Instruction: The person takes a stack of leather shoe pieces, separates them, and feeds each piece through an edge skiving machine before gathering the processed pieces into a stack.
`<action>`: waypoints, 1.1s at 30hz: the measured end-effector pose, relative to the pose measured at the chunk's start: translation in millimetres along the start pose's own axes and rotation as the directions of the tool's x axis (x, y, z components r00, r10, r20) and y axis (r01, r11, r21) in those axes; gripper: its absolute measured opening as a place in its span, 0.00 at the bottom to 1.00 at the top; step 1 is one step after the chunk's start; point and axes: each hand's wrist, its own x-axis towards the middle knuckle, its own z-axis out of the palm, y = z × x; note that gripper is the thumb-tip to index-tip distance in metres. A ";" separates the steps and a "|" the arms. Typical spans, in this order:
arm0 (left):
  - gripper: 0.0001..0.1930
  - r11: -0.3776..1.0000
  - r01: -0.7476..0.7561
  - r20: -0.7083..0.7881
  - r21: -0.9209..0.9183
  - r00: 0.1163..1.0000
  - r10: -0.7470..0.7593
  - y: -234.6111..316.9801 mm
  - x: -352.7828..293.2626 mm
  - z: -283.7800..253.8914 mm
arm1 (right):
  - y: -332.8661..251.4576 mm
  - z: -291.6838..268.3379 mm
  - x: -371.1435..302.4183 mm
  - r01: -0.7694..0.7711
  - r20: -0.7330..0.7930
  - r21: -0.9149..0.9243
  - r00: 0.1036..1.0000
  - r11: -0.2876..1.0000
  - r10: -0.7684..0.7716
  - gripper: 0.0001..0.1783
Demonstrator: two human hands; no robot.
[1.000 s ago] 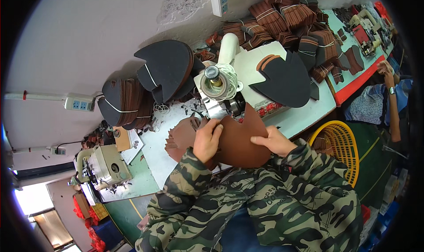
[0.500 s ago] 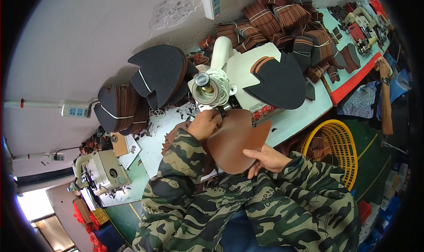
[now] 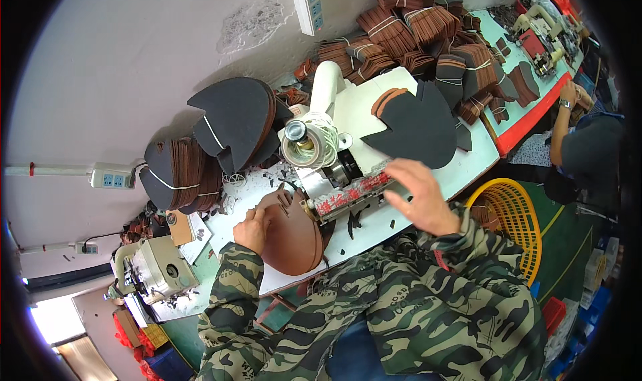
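Observation:
My left hand (image 3: 250, 231) is closed at the left edge of a brown leather piece (image 3: 289, 237), its fingertips on the leather. This rounded piece lies over other brown pieces on the white table, left of a cream-coloured leather-working machine (image 3: 326, 90). My right hand (image 3: 422, 199) is empty, fingers stretched and apart, above the machine's front right side. Just beyond it, a stack of heart-shaped leather pieces (image 3: 421, 130), dark side up, rests on the machine's white top. Red-marked tape (image 3: 351, 192) runs along the machine's front edge.
Tied bundles of dark-topped leather (image 3: 241, 120) stand against the wall at left. More brown bundles (image 3: 408, 27) are piled behind. A yellow basket (image 3: 528, 227) stands at right on the green floor. Another machine (image 3: 157, 267) is at far left. A co-worker's arm (image 3: 562, 130) shows at right.
The brown leather piece has moved left from in front of the machine onto the pieces beside it, with my left hand. My right hand has let go and moved up and right.

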 end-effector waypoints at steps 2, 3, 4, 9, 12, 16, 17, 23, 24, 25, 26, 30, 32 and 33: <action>0.15 0.999 -0.020 -0.056 -0.026 0.998 0.018 2.0 -1.6 2.3 | -13.6 11.5 -6.2 -0.022 0.048 0.095 0.999 0.995 0.018 0.21; 0.15 0.999 -0.024 -0.069 -0.041 0.997 0.021 3.4 -1.8 2.3 | -18.7 14.0 -7.8 -0.008 0.038 0.103 0.999 0.995 0.004 0.21; 0.16 0.998 -0.012 -0.082 -0.057 0.997 0.008 5.5 -1.1 1.7 | -23.3 15.8 -9.9 -0.068 0.108 0.169 0.993 0.983 0.050 0.21; 0.10 1.000 -0.010 0.138 -0.011 0.990 0.011 22.7 9.4 -27.9 | -28.5 33.9 -5.4 -0.155 0.185 0.198 0.976 0.968 0.118 0.19; 0.09 0.959 -0.126 0.302 -0.255 0.932 0.202 33.1 15.0 -70.1 | -33.2 60.9 16.7 -0.159 0.093 0.062 0.984 0.985 0.153 0.16; 0.09 0.654 -0.088 0.341 -0.752 0.797 0.499 61.2 8.1 -109.5 | -36.3 66.2 50.4 -0.038 0.267 -0.141 0.961 0.989 0.075 0.15; 0.09 0.671 -0.072 0.362 -0.738 0.797 0.483 68.1 7.5 -113.3 | -33.2 58.4 54.1 -0.011 0.190 -0.143 0.981 0.990 0.038 0.15; 0.10 0.249 0.220 0.321 -0.943 0.797 0.511 79.8 4.6 -111.6 | 8.7 -6.4 4.3 -0.406 0.687 0.478 0.726 0.779 -0.043 0.26; 0.11 0.230 0.361 0.426 -0.904 0.806 0.412 84.4 6.6 -105.4 | 11.2 -2.2 -4.6 -0.601 0.720 0.627 0.690 0.495 -0.075 0.31; 0.11 0.179 0.347 0.390 -0.921 0.847 0.363 88.6 7.7 -99.2 | 11.2 2.7 -14.8 -0.707 0.727 0.687 0.667 0.169 -0.164 0.29; 0.10 0.195 0.307 0.351 -0.931 0.898 0.265 94.6 10.1 -91.3 | 9.8 11.0 -21.5 -0.704 0.750 0.648 0.656 0.291 -0.083 0.27; 0.11 0.436 0.311 0.334 -0.845 0.942 -0.025 114.2 25.7 -60.0 | -5.3 46.6 -26.2 -0.714 0.610 0.582 0.700 0.390 0.372 0.17; 0.13 0.632 0.161 0.186 -0.758 0.982 -0.027 119.6 37.8 -48.2 | -10.7 55.0 -19.3 -0.662 0.498 0.555 0.749 0.504 0.436 0.16; 0.14 0.789 0.068 0.098 -0.611 0.995 -0.011 120.8 43.5 -44.4 | -12.1 56.4 -15.4 -0.617 0.393 0.538 0.786 0.574 0.477 0.14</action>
